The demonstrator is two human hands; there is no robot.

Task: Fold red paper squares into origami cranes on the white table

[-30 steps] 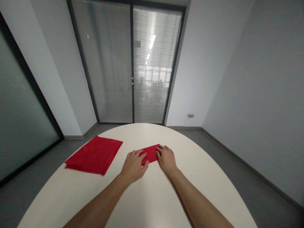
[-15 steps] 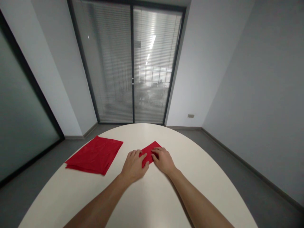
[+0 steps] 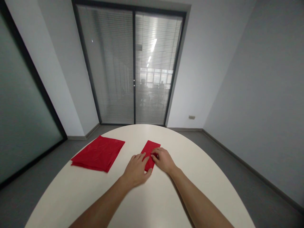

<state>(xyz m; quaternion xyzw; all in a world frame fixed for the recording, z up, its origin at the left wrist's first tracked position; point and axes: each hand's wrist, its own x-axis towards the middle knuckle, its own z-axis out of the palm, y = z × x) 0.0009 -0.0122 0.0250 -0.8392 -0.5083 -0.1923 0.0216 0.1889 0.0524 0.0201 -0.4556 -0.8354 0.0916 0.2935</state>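
A small folded red cloth (image 3: 150, 146) lies flat on the table as a narrow rectangle between my two hands, its long side pointing away from me. My left hand (image 3: 136, 169) rests over its left edge with fingers stretched and thumb apart. At the right edge, my right hand (image 3: 164, 161) has its fingers curled and its thumb and forefinger tips close together on the cloth. Whether a layer is caught between those tips is hard to see. To the left lies a larger stack of thin, creased red cloths (image 3: 101, 153), touched by neither hand.
The round white table (image 3: 201, 190) fills the lower view, its curved edge running around both sides. Beyond it stand a glass partition with blinds (image 3: 111, 69), pale walls and a wall socket (image 3: 192, 117). Grey floor (image 3: 213, 142) shows past the table.
The small folded red cloth has turned counterclockwise, from slanting right to pointing more straight away from me. Both hands stay on it. The view has shifted slightly.
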